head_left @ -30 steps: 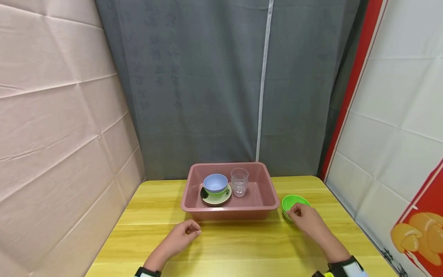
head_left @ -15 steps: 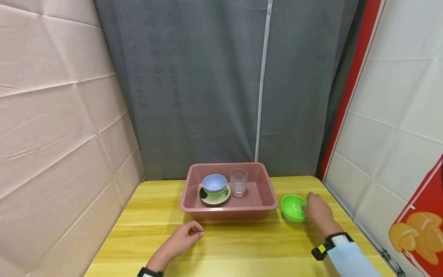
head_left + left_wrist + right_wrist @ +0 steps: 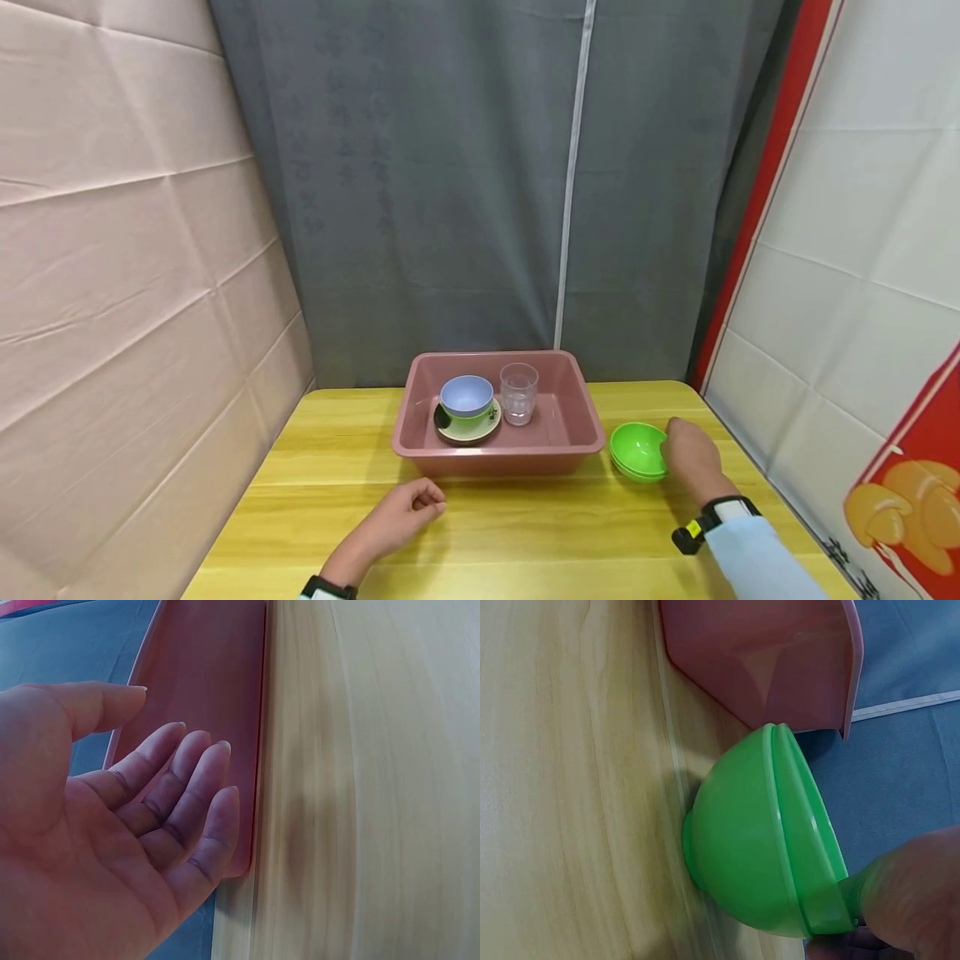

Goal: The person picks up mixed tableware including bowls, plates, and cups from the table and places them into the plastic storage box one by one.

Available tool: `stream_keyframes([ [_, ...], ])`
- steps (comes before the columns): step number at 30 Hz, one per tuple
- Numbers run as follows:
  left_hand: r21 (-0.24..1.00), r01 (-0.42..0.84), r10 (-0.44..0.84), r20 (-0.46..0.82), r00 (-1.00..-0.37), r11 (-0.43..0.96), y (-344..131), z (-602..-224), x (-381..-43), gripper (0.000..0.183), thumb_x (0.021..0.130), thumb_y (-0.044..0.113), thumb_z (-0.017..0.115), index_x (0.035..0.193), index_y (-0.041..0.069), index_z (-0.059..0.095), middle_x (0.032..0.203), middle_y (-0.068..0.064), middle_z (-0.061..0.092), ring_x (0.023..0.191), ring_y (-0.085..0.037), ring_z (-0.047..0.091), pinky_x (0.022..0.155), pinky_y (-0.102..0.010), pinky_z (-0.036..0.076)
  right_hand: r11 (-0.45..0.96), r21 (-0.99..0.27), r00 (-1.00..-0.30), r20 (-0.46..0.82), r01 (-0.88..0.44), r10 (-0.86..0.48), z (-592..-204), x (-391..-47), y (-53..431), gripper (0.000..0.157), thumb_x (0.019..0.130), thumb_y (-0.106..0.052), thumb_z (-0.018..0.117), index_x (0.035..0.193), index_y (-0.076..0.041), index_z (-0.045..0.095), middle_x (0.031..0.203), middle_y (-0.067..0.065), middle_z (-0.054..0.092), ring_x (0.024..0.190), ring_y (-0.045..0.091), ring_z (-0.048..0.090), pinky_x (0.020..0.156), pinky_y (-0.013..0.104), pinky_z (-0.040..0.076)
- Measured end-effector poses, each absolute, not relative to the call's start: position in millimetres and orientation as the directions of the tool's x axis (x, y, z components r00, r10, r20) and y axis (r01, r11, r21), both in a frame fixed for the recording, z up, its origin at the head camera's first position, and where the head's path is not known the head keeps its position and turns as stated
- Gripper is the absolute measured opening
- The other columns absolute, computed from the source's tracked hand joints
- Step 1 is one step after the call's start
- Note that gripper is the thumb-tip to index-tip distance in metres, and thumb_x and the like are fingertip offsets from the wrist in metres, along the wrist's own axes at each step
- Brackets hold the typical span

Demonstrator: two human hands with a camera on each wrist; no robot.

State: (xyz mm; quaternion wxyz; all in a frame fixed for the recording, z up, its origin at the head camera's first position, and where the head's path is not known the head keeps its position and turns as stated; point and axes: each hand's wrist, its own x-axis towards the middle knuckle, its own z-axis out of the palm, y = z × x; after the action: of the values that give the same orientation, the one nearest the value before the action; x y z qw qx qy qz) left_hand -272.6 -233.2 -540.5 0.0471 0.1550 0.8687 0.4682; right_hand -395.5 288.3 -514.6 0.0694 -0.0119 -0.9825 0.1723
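Two nested green bowls stand on the table just right of the pink basin. My right hand pinches the rim of the upper bowl on its right side, thumb inside and fingers outside. In the right wrist view that bowl sits slightly tilted within the lower bowl. My left hand hovers in front of the basin, holding nothing. Its fingers are loosely bent with the palm exposed. Some of the right fingers are hidden behind the rim.
The pink basin holds a blue bowl stacked over a green one on a patterned plate, beside a clear glass. A grey curtain hangs behind the yellow wood-grain table.
My right hand has moved from the front of the green bowls round to their right side and taken hold of the upper rim. The left hand has shifted slightly right.
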Motion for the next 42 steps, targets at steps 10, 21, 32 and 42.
stream_keyframes([
  [10, 0.827, 0.231, 0.316, 0.069, -0.946, 0.512, -230.5, -543.7, -272.4, 0.014, 0.109, 0.025, 0.072, 0.111, 0.011, 0.073, 0.098, 0.001, 0.068, 0.091, -0.018, 0.061, 0.074, -0.027, 0.052, 0.92, -0.391, -0.988, 0.124, 0.04, 0.096, -500.7, -388.4, 283.5, 0.026, 0.096, 0.0, 0.061, 0.116, 0.017, 0.062, 0.098, 0.028, 0.068, 0.085, 0.036, 0.065, 0.072, 0.048, 0.059],
  [21, 0.839, 0.201, 0.299, 0.048, -0.953, 0.506, -234.8, -544.3, -272.3, 0.014, 0.109, 0.024, 0.072, 0.112, 0.01, 0.073, 0.099, -0.001, 0.067, 0.092, -0.02, 0.061, 0.074, -0.028, 0.052, 0.879, -0.477, -0.973, 0.216, -0.032, 0.081, -498.4, -384.5, 294.7, 0.025, 0.099, -0.007, 0.063, 0.109, 0.015, 0.067, 0.097, 0.025, 0.07, 0.082, 0.035, 0.064, 0.07, 0.047, 0.056],
  [32, 0.836, 0.189, 0.265, 0.055, -0.963, 0.515, -239.7, -532.6, -268.3, 0.016, 0.11, 0.024, 0.071, 0.113, 0.008, 0.073, 0.098, -0.001, 0.068, 0.091, -0.02, 0.062, 0.074, -0.029, 0.052, 0.555, -0.831, -0.996, 0.074, -0.03, 0.057, -477.4, -354.6, 305.9, 0.029, 0.107, -0.007, 0.06, 0.119, 0.019, 0.059, 0.093, 0.024, 0.069, 0.066, 0.03, 0.077, 0.057, 0.036, 0.065],
  [42, 0.841, 0.184, 0.258, 0.055, -0.964, 0.509, -244.1, -528.3, -267.2, 0.019, 0.111, 0.023, 0.07, 0.115, 0.004, 0.072, 0.098, -0.001, 0.068, 0.091, -0.021, 0.062, 0.073, -0.029, 0.052, 0.483, -0.875, -0.999, 0.038, -0.028, 0.011, -458.6, -322.9, 293.3, 0.03, 0.112, -0.011, 0.061, 0.124, 0.017, 0.059, 0.094, 0.015, 0.07, 0.067, 0.024, 0.075, 0.059, 0.034, 0.065],
])
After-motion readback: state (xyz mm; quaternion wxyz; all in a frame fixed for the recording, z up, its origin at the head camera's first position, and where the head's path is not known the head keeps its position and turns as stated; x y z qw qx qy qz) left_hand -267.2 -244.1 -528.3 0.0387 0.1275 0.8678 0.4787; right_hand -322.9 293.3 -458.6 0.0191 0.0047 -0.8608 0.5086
